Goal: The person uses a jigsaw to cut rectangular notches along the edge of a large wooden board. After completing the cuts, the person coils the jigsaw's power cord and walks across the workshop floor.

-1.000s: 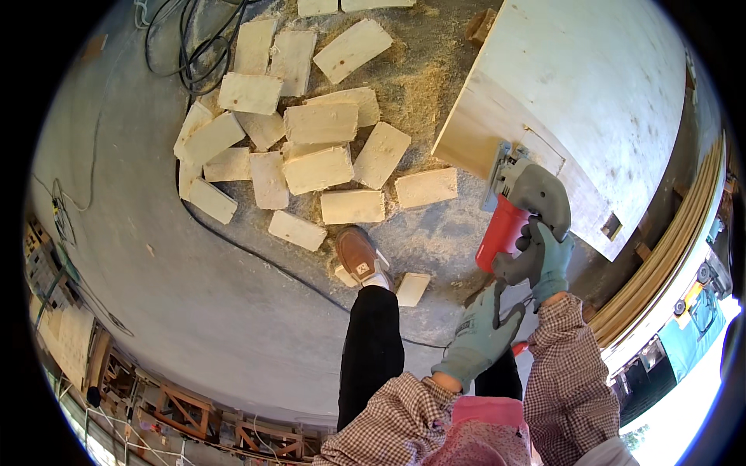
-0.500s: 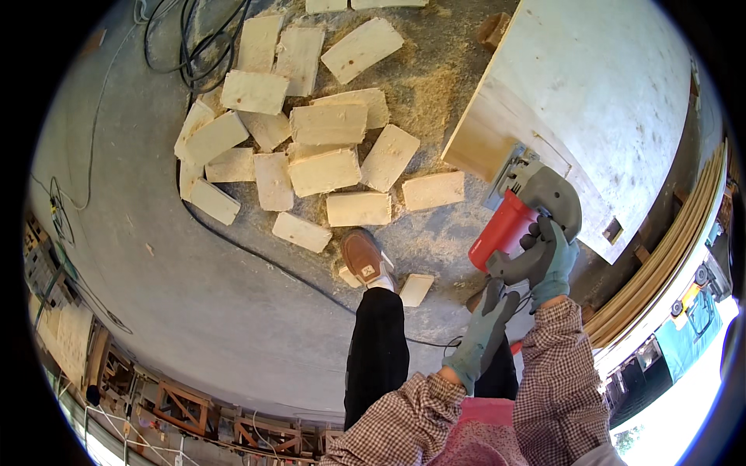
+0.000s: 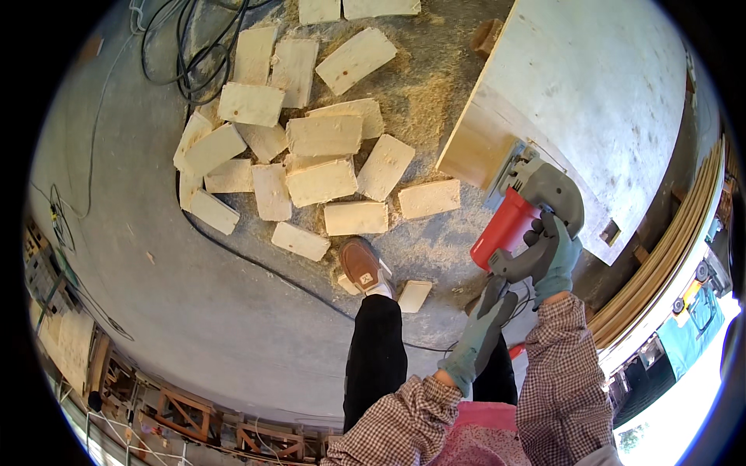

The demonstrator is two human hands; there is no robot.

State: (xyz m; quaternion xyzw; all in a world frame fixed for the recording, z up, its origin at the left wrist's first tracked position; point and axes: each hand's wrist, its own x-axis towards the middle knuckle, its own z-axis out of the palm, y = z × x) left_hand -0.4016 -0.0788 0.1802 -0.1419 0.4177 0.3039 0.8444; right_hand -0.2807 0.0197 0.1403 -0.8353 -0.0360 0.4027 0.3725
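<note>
A circular saw [image 3: 507,226] with a red motor housing and a grey guard rests its metal base plate [image 3: 505,172] on the near left part of a large pale board [image 3: 598,101]. My gloved right hand [image 3: 556,252] is wrapped round the saw's grey handle. Lower down, my gloved left hand [image 3: 480,330] has its fingers against the rear end of the handle, beside the power cord. Its fingertips are partly hidden there. The blade is out of sight under the saw and board. A small square hole [image 3: 611,232] pierces the board near its right corner.
Several cut wooden pieces [image 3: 322,180] lie in a loose pile on the concrete floor, amid sawdust [image 3: 427,105]. A black cable [image 3: 264,268] runs across the floor, with coils [image 3: 186,70] at the upper left. Long wooden strips [image 3: 674,256] are stacked at right. My shoe [image 3: 360,264] stands near the pile.
The saw has slid slightly forward along the board, both hands moving with it. The whole view has shifted a little; the wooden pieces lie as before.
</note>
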